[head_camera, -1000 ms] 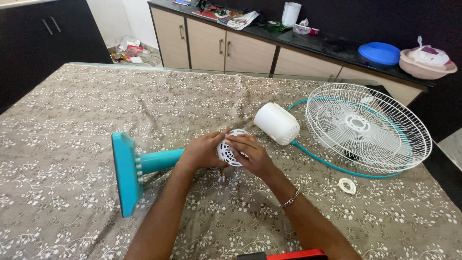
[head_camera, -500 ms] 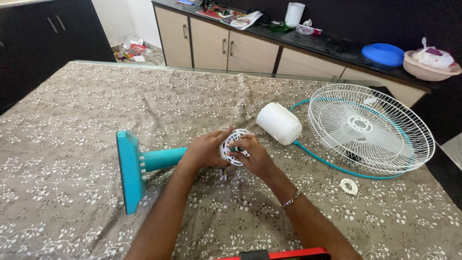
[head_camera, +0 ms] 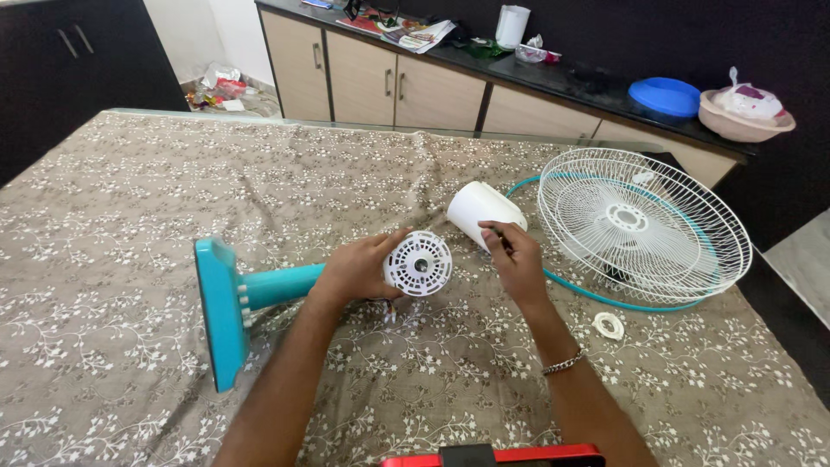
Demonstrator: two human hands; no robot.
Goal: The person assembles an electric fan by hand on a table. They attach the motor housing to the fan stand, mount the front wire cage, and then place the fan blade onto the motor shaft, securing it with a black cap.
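Your left hand (head_camera: 356, 270) grips the motor (head_camera: 418, 264) (stand (head_camera: 226, 304) lying leftward); your right hand (head_camera: 517, 259), fingers loosely curled and empty, touches the white cover (head_camera: 480, 210).

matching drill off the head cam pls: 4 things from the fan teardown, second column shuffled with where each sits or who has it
1 slotted white motor face
2 white motor cover
3 wire guard
4 small white ring

a lies flat on the cloth, right of the cover
b alone on the cloth near the right forearm
c gripped by the left hand
d under the right hand fingertips

1-c, 2-d, 3-a, 4-b
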